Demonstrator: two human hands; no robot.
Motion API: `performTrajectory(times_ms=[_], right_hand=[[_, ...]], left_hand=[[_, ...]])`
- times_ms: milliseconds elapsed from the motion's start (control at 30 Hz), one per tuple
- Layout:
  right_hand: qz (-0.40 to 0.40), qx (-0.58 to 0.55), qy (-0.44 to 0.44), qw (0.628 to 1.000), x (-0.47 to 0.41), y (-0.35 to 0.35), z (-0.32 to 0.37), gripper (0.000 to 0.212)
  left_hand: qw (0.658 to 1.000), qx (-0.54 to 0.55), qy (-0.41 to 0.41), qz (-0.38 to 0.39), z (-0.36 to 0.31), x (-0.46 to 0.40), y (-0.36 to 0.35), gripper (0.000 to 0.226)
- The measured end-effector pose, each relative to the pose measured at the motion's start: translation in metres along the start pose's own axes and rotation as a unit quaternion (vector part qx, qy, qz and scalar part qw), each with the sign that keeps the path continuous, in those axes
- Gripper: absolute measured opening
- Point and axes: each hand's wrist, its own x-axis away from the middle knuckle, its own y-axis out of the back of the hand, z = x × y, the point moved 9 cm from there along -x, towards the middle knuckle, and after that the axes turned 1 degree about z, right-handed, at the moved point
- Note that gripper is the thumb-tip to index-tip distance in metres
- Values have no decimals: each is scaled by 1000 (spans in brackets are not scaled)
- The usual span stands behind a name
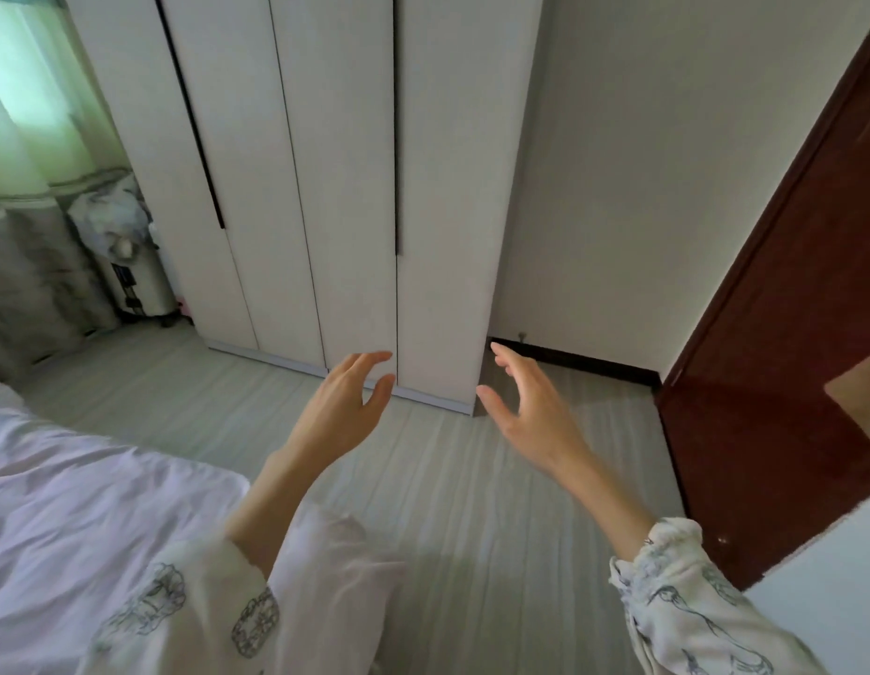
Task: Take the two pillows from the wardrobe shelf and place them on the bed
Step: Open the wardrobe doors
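Left hand (342,401) and right hand (525,406) spread, empty, before the upright closed wardrobe (335,163)

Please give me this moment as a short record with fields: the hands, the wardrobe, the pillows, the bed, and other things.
left hand: open, raised, holds nothing
right hand: open, raised, holds nothing
wardrobe: white, all doors closed
pillows: not in view
bed: lower left, pale rumpled cover, no pillow on the visible part
door: dark red-brown, at right
curtain: green, at left
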Motion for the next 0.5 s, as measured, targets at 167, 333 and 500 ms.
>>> performTrajectory(times_ms=[167,333,500], right_hand=[[23,-18,29,999,-95,-12,-31,55],[56,-30,66,996,-194,-51,-47,55],[85,-37,121,988,-304,-111,-43,54]], left_hand=[[999,-33,23,-11,23,-84,-5,40],[997,-50,46,-35,69,-160,-2,37],[993,-67,74,-60,136,-239,4,37]])
